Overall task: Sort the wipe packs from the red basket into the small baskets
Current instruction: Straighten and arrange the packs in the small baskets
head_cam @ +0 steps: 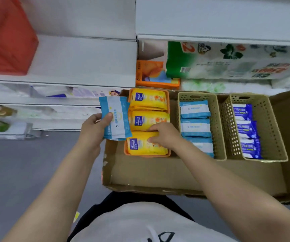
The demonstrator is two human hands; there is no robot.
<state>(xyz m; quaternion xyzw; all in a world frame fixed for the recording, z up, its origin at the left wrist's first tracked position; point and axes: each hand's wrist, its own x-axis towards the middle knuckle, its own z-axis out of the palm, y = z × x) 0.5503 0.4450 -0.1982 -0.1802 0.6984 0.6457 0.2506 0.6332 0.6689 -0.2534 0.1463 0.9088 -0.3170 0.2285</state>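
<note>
A light blue wipe pack (pixel 114 117) is held up in the left hand (pixel 92 130), with the thumb curled over its front and the other fingers hidden behind it. The pack is kept just left of the orange basket (pixel 169 102), partly over its left rim. Three yellow wipe packs (pixel 147 99) are seen in the orange basket, laid in a row from far to near. The right hand (pixel 164 136) is laid on the nearest yellow pack, with its fingers bent down onto the pack and onto the edge of the middle one; whether a pack is really gripped cannot be told.

To the right, a beige basket (pixel 218 126) is filled with a row of light blue and white packs (pixel 194 109), and its near part is crossed by the right forearm. Further right, a second beige basket (pixel 271 130) is filled with dark blue packs (pixel 242 111). All three baskets are placed inside a flat cardboard box (pixel 175 173), along its far side. The box is set before white shelves (pixel 81 58), where a green and white tissue pack (pixel 210 62) and an orange package (pixel 155 75) are kept. A red object (pixel 6 35) is seen on an upper shelf at the left; it is too blurred to be sure it is the red basket
</note>
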